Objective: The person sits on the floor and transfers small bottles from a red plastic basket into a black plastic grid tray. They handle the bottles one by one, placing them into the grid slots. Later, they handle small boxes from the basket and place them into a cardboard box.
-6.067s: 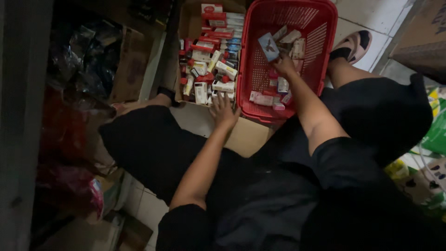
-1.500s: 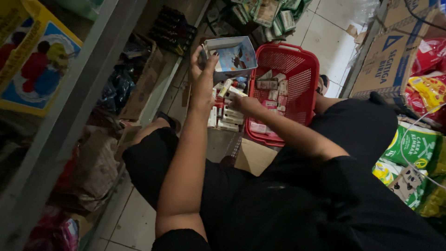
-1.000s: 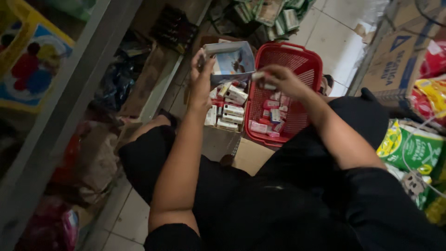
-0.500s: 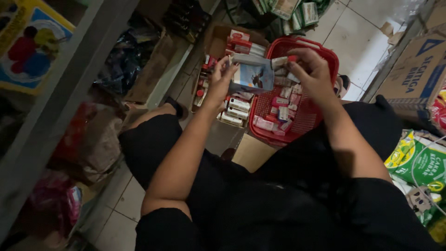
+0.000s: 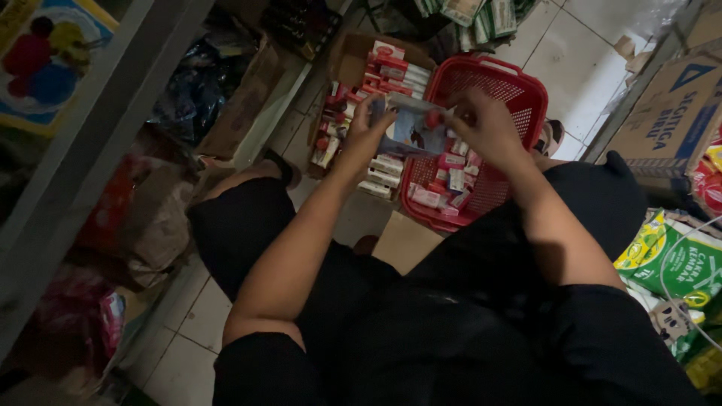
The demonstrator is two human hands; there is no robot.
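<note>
Left hand (image 5: 366,134) and right hand (image 5: 485,124) raised, fingers curled

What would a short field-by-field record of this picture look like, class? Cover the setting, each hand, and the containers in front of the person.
Setting: person seated on a tiled floor beside a metal shelf
Left hand: grips a small open blue-and-white carton
Right hand: holds a small red-capped item at the carton's mouth
Red plastic basket: holds loose small packets
Cardboard box: left of the basket, filled with red-and-white small boxes
Right edge: green and yellow bags, brown shipping carton
</note>
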